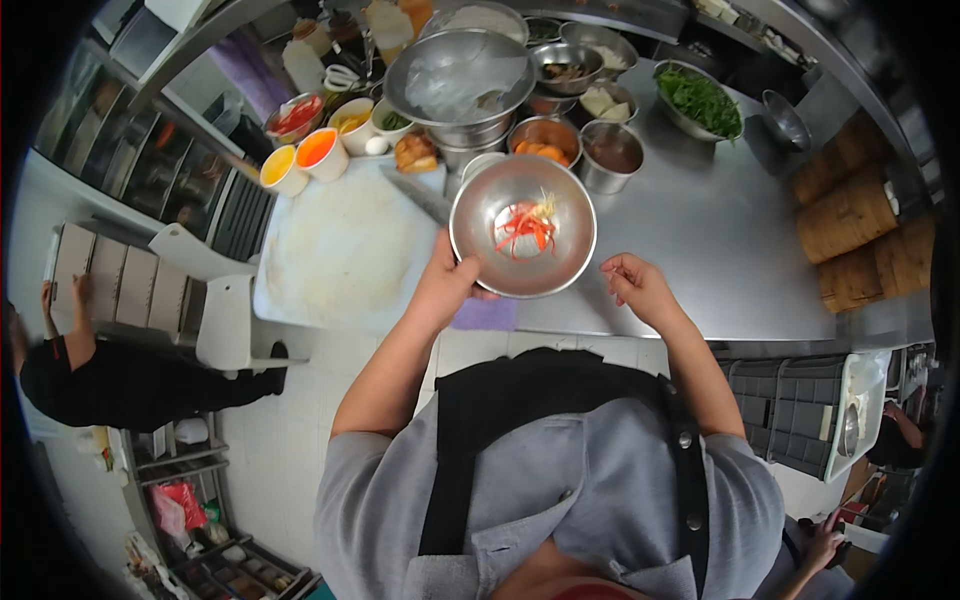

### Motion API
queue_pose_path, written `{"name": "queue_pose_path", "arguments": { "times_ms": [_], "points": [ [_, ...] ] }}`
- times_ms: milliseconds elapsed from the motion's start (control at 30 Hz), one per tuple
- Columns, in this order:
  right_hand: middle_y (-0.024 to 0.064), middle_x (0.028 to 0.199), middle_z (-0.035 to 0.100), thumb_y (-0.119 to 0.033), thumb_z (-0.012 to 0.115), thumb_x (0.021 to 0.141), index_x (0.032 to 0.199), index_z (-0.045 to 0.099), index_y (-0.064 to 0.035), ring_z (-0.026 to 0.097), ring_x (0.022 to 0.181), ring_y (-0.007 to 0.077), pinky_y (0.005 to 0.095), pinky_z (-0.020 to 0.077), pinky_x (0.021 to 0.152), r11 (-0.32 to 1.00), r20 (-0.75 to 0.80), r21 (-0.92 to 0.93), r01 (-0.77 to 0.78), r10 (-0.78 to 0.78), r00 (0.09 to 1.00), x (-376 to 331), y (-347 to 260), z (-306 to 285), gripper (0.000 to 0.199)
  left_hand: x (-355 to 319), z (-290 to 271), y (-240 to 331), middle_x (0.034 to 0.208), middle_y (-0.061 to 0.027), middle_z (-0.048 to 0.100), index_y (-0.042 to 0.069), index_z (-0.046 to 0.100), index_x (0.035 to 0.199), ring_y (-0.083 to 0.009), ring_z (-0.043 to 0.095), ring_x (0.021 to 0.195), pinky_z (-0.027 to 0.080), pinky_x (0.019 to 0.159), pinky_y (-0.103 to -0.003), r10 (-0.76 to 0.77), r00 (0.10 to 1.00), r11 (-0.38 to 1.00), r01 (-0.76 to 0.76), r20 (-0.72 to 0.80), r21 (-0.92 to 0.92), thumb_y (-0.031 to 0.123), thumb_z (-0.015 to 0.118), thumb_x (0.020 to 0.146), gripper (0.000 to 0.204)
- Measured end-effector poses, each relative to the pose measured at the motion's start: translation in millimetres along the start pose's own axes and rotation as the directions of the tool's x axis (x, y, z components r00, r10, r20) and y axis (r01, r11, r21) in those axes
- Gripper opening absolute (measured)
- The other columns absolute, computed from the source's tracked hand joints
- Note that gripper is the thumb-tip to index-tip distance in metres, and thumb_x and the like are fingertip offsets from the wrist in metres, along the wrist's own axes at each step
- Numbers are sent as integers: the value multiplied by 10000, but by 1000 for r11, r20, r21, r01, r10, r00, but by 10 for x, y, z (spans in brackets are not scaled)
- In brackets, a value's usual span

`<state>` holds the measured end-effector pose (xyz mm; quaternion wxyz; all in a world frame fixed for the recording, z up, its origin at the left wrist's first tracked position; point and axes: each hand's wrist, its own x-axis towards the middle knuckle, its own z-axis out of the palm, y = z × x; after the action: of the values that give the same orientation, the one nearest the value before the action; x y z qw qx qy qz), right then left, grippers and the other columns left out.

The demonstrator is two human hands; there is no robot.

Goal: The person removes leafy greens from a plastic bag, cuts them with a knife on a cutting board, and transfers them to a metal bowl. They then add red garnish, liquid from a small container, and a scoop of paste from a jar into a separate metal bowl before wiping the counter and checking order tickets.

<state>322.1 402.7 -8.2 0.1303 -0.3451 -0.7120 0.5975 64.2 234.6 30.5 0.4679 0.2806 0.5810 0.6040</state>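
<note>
the left hand [447, 277] grips a steel bowl [570, 250] by its rim, thumb over the lip; the bowl is above the counter [720, 250], towards its near edge, with red and pale yellow shreds [527, 228] inside. the right hand [640, 287] is just beside the bowl, not touching it, fingers curled in; whether they pinch anything, i cannot tell. a white cutting board [335, 250] covers the counter's near left corner, and a purple cloth [485, 315] lies at the near edge.
</note>
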Motion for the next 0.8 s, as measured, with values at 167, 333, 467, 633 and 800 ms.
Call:
{"name": "queue_pose_path", "arguments": {
  "times_ms": [167, 333, 467, 633, 800],
  "points": [
    [27, 777, 575, -72, 498, 912, 1058, 567, 0, 532, 680, 93, 247, 464, 581, 997, -101, -46, 65, -69, 992, 90, 89, -331, 177, 301, 369, -323, 1172, -150, 528, 43, 257, 1353, -226, 652, 876, 596, 579, -296, -136, 989, 989, 132, 58, 64, 149, 507, 889, 537],
    [52, 787, 607, -51, 470, 913, 1093, 556, -18, 540, 619, 109, 263, 448, 553, 999, -164, 20, 49, -45, 985, 310, 334, -597, 202, 593, 748, -498, 1226, -204, 485, 87, 140, 1416, -263, 665, 825, 606, 586, -337, -162, 984, 985, 158, 68, 69, 173, 526, 913, 640],
    [74, 741, 590, -61, 489, 910, 1126, 542, -29, 540, 606, 125, 290, 448, 554, 946, -82, -312, 91, -122, 989, 560, 213, -851, 224, 560, 823, -422, 1133, -192, 552, 59, 135, 1428, -233, 665, 680, 586, 555, -323, -314, 946, 924, 325, -83, 200, 266, 573, 913, 707],
    [81, 743, 577, -77, 511, 909, 1142, 538, -37, 536, 623, 131, 300, 457, 577, 967, -97, -223, 125, -150, 984, 827, 366, -1063, 239, 709, 185, -177, 1051, -179, 622, 32, 387, 1347, -247, 671, 695, 560, 610, -329, -113, 930, 881, 256, -349, 398, 300, 610, 888, 576],
    [181, 1062, 548, -38, 547, 865, 1218, 482, -4, 575, 894, 272, 350, 478, 789, 796, -167, -580, 175, -326, 931, 598, 482, -732, 360, 1121, -978, 165, 1011, -169, 649, 9, 600, 1074, -281, 631, 951, 495, 844, -360, 502, 706, 639, 86, -500, 764, 128, 626, 802, 298]
  ]
}}
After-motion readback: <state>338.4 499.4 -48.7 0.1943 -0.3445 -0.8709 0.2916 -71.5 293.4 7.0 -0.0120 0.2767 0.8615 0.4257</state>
